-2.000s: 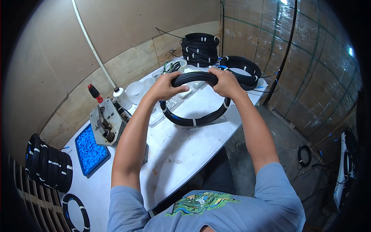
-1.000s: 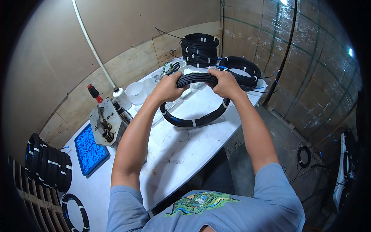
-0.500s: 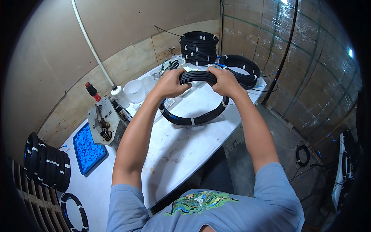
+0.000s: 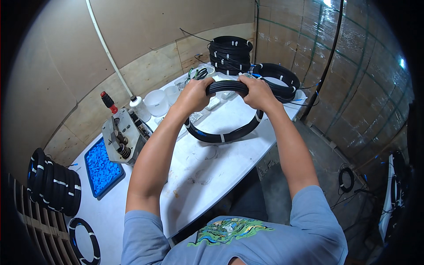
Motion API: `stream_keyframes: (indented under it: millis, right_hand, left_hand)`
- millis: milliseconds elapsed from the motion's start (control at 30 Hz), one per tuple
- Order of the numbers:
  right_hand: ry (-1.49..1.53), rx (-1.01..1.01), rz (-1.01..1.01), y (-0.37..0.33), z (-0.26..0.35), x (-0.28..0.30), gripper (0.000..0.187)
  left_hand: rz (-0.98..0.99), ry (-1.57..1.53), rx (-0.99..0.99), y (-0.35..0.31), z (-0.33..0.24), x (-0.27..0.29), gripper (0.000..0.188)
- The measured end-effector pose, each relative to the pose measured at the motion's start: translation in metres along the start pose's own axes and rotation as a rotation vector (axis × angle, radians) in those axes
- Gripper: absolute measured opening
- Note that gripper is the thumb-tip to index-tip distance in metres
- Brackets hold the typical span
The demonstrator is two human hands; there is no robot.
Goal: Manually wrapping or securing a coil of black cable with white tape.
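Black cable coil point(image 4: 227, 87) over the white table point(image 4: 212, 181): left hand point(image 4: 194, 95) and right hand point(image 4: 257, 93) grip its far rim, fingers closed around it; even pressure at the 2 sides should prevent twisting.

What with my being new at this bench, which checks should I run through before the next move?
1. Left hand gripping the black cable coil: ok, at its upper left.
2. Right hand gripping it: ok, at its upper right.
3. White band around the coil's near side: ok, in place.
4. Any bands under the hands: cannot tell, hidden.
5. Coil's lower edge touching the table: cannot tell.
6. Blue tray apart from the coil: ok.
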State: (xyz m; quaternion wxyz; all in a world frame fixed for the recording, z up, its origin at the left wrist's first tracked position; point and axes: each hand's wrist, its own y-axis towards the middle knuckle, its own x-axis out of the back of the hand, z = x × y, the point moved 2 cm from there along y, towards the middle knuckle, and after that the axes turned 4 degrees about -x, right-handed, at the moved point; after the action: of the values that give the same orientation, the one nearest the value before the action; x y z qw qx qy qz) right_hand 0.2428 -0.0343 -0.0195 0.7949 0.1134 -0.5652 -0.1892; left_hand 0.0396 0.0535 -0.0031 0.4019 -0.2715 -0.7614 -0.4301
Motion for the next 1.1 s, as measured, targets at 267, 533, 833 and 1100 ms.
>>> stream_keyframes:
  millis: [267,533,833,1100]
  right_hand:
    - [-0.009,-0.038,0.014,-0.002,-0.001,0.003,0.028]
    - [-0.004,-0.011,-0.019,0.001,-0.003,-0.001,0.027]
    - [0.014,-0.02,-0.02,-0.001,-0.006,-0.001,0.026]
    - [0.01,-0.041,-0.033,0.0,-0.009,-0.001,0.026]
  left_hand:
    - [0.172,-0.409,0.0,-0.004,0.02,0.015,0.063]
    - [0.151,-0.132,-0.046,-0.009,0.009,0.019,0.063]
    - [0.12,-0.057,-0.075,-0.005,0.007,0.01,0.052]
    - [0.024,-0.055,-0.142,0.002,0.013,-0.003,0.045]
